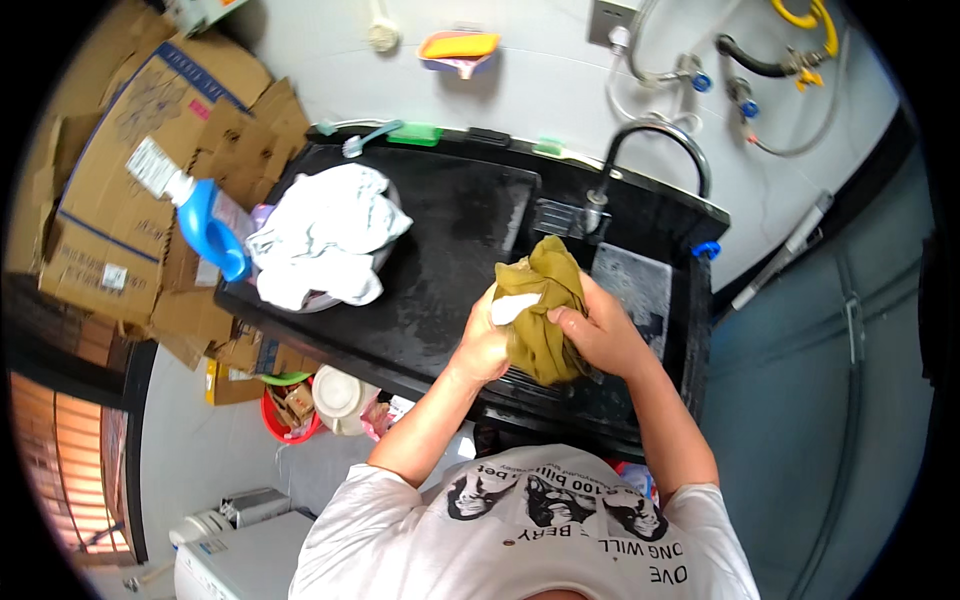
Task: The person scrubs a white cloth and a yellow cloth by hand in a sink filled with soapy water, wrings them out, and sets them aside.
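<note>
Both hands grip a bunched olive-green cloth (551,330) above the black sink (679,375). My left hand (484,337) holds its left side, close to a small white patch (516,307) that could be soap or a piece of fabric; I cannot tell which. On the cloth's right side, my right hand (611,330) is closed with its thumb pressed on the folds. Behind the cloth rises a curved black faucet (656,127). Part of the sink is hidden under the hands and cloth.
White laundry (330,232) is heaped in a basin (390,259) on the black counter (442,225). A blue detergent bottle (206,225) stands beside it. Along the back ledge lie a scrub brush (367,139) and a green soap box (414,134). Cardboard boxes (127,195) lean at left.
</note>
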`<state>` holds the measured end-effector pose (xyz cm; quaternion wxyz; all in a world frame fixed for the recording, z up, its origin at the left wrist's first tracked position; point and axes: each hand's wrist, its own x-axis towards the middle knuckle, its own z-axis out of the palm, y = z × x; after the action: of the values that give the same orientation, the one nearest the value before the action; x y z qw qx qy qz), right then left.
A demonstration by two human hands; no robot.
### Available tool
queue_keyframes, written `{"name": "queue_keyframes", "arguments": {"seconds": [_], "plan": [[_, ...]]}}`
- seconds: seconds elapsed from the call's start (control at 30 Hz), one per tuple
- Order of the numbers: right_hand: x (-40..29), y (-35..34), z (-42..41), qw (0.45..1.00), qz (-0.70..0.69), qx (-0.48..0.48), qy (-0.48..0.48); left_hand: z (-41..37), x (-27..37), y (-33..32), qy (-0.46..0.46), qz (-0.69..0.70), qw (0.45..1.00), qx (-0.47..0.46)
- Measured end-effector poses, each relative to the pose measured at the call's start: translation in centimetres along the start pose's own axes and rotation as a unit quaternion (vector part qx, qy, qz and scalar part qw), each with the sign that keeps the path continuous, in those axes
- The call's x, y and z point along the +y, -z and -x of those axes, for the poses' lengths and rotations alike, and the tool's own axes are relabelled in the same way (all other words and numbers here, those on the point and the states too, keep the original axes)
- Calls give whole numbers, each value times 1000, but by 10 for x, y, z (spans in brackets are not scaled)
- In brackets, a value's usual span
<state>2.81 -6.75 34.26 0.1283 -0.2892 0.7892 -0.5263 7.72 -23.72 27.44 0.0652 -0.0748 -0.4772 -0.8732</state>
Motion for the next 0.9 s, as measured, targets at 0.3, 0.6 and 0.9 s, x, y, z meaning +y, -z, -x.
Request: {"name": "queue_keyframes", "arguments": {"seconds": [0.3, 0.6, 0.9], "plan": [[31, -25, 5, 976, -187, 18, -106, -10, 208, 78, -277, -200, 930, 138], [104, -37, 63, 972, -73, 11, -225, -25, 190, 233, 174, -849, 457, 200], [113, -27, 115, 943, -62, 73, -317, -19, 271, 178, 110, -723, 676, 90]]}}
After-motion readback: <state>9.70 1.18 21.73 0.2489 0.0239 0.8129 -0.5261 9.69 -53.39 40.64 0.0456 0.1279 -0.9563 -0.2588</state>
